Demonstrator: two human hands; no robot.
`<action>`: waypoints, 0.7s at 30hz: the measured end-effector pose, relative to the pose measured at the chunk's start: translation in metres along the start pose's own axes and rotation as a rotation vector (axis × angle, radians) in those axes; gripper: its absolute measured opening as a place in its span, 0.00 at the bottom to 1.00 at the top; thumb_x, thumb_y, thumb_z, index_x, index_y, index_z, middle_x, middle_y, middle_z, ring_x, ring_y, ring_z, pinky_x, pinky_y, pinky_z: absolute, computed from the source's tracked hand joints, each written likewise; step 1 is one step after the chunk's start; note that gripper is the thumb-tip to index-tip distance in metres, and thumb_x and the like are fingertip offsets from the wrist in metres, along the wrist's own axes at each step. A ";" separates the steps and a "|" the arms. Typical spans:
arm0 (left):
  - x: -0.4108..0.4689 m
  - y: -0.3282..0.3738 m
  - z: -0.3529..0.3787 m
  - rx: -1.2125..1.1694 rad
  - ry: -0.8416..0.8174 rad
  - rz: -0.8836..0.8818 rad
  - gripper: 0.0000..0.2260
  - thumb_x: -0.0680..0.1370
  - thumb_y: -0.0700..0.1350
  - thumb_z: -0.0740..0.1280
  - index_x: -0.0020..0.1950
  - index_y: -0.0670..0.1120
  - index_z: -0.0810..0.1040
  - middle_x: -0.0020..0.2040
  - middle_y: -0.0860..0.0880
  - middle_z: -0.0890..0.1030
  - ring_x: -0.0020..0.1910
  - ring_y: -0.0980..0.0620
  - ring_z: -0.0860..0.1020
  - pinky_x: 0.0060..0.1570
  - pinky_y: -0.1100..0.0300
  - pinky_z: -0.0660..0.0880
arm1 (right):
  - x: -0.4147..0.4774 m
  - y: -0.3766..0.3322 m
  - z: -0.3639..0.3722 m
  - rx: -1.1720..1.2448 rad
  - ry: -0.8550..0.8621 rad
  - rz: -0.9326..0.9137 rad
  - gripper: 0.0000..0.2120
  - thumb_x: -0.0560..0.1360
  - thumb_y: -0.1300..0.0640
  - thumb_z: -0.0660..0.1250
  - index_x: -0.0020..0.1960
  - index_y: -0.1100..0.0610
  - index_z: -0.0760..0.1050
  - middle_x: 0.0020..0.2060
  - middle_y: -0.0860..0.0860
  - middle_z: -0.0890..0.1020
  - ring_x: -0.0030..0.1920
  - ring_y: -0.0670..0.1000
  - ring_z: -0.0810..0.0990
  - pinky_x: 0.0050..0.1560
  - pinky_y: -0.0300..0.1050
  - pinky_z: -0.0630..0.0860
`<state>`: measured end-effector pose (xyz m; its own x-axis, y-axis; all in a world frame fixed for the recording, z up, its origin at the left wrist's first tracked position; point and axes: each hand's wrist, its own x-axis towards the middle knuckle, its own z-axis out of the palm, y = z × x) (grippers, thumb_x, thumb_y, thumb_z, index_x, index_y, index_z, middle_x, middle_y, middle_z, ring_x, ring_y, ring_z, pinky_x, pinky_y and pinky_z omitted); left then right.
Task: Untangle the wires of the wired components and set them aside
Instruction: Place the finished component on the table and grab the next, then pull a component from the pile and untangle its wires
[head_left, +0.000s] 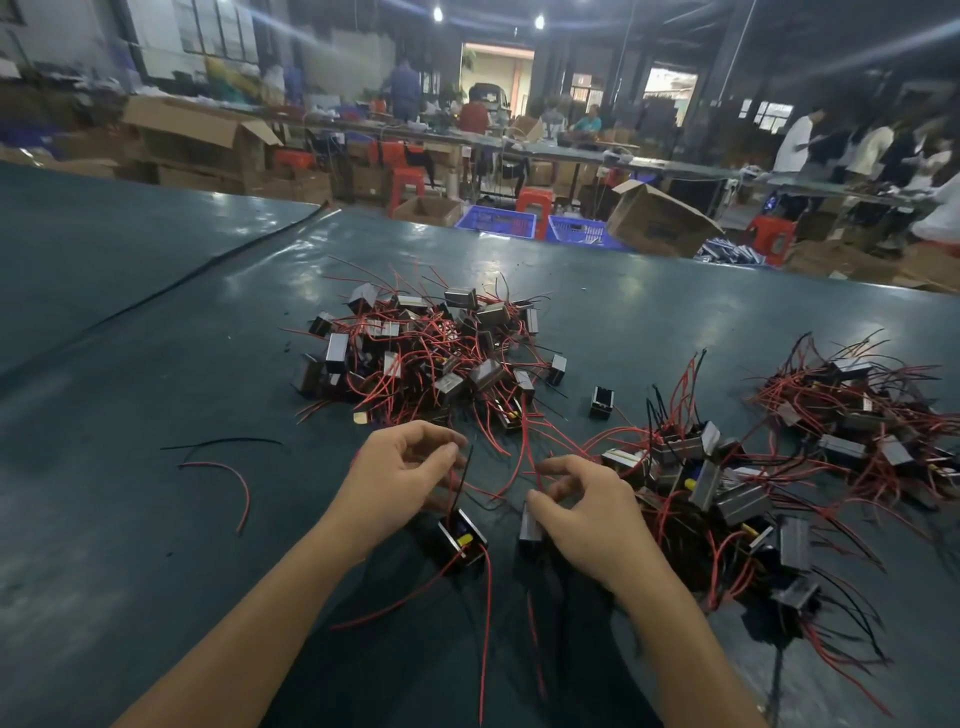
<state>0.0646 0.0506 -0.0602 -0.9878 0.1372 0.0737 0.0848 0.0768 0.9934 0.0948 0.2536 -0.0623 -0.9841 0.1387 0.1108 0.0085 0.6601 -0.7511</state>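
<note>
Left hand (400, 478) low over green table (130, 519), thumb and fingertips pinching a black wire (464, 470) that rose from a small black box (462, 540) lying just beneath it. Right hand (587, 514) close by, fingers curled over red wires (527, 452), thumb touching a second box (530, 532); could not tell whether it truly gripped anything. Tangled heap (431, 353) lay beyond the hands. Nearer pile (701, 483) sat at right, touching the right hand's fingers. Lone box (602, 402) stood between heap and pile.
</note>
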 end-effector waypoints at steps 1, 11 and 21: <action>0.000 -0.001 0.000 0.020 0.016 0.027 0.07 0.79 0.36 0.66 0.48 0.46 0.82 0.40 0.48 0.85 0.37 0.53 0.83 0.33 0.60 0.79 | 0.000 0.000 0.001 -0.019 0.003 -0.008 0.05 0.75 0.50 0.69 0.51 0.46 0.78 0.36 0.45 0.79 0.39 0.42 0.78 0.39 0.36 0.75; 0.000 0.003 0.000 0.112 0.031 0.082 0.04 0.79 0.39 0.66 0.49 0.46 0.80 0.39 0.50 0.85 0.37 0.54 0.83 0.33 0.65 0.77 | -0.004 -0.003 0.008 -0.048 -0.018 -0.007 0.13 0.72 0.39 0.69 0.46 0.48 0.78 0.38 0.42 0.80 0.41 0.41 0.78 0.43 0.41 0.77; 0.001 0.002 -0.001 0.125 0.101 0.053 0.04 0.81 0.40 0.64 0.51 0.48 0.78 0.39 0.51 0.85 0.36 0.53 0.83 0.33 0.62 0.78 | 0.000 -0.001 0.013 0.165 0.007 0.027 0.10 0.77 0.61 0.65 0.54 0.48 0.77 0.37 0.45 0.78 0.33 0.43 0.76 0.34 0.40 0.75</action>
<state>0.0638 0.0495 -0.0585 -0.9891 0.0452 0.1399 0.1461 0.1953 0.9698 0.0928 0.2429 -0.0701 -0.9826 0.1608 0.0933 0.0052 0.5257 -0.8507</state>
